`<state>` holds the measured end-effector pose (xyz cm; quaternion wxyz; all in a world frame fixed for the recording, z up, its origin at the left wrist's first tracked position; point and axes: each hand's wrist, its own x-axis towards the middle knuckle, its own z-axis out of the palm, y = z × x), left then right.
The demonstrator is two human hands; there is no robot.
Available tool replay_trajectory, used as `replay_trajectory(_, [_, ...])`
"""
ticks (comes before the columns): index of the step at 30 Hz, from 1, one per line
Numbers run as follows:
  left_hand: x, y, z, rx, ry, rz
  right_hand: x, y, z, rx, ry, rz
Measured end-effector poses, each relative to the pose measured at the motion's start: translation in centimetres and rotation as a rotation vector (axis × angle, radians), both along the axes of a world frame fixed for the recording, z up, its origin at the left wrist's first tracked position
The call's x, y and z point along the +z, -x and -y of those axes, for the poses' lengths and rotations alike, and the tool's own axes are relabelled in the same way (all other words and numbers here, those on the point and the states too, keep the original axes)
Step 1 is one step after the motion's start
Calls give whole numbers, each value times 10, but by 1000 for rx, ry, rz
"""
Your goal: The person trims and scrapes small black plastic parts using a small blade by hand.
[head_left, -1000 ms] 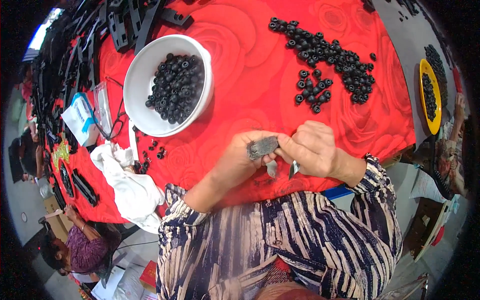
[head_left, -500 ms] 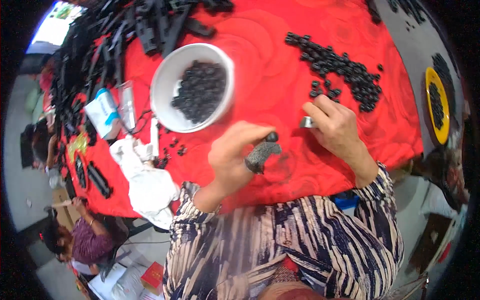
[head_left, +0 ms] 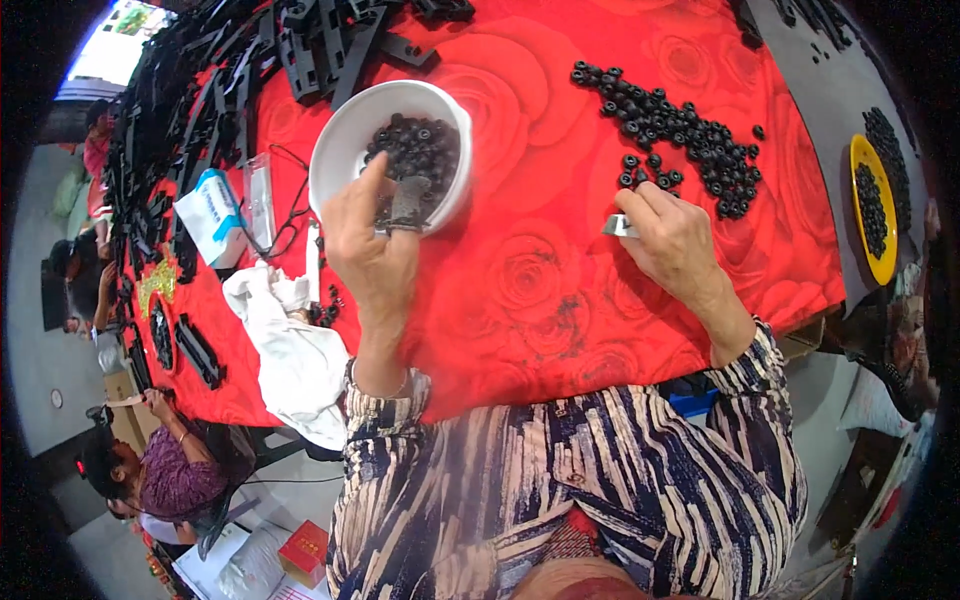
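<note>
My left hand [head_left: 368,245] is over the near side of a white bowl [head_left: 318,165], its index finger and grey-covered thumb apart. No piece shows between them. Inside the bowl lies a heap of small black round pieces [head_left: 425,140]. My right hand [head_left: 668,245] is closed around a small flat metal blade [head_left: 620,227] that sticks out on its left side; the rest of this tool is hidden in the fist. Its fingertips reach a few loose black pieces [head_left: 655,162] at the near end of a larger scattered pile [head_left: 690,130] on the red tablecloth [head_left: 520,270].
Long black plastic parts [head_left: 330,50] are heaped at the far left. A white cloth [head_left: 295,370], a blue-and-white packet [head_left: 210,220] and a black cord lie left of the bowl. A yellow plate [head_left: 885,270] stands at the right. Another person [head_left: 180,470] sits lower left.
My left hand has moved left from the middle of the cloth to the bowl; the black piece at its fingertips is no longer there. My right hand has stayed nearly in place.
</note>
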<state>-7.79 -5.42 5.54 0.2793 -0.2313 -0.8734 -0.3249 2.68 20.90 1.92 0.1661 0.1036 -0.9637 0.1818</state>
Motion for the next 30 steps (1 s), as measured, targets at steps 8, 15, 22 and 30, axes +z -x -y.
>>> replay_trajectory(8, [6,-39,-28,-401,-298,112,15,-4,4,189,593,87])
replay_trajectory(15, [-22,-67,-45,-617,-840,1523,19,-11,10,211,1064,282])
replay_trajectory(22, [-41,-69,-52,-743,-1252,1870,18,-10,12,313,965,170])
replay_trajectory(30, [-52,-76,-54,-783,-1377,1884,16,-11,20,362,906,45])
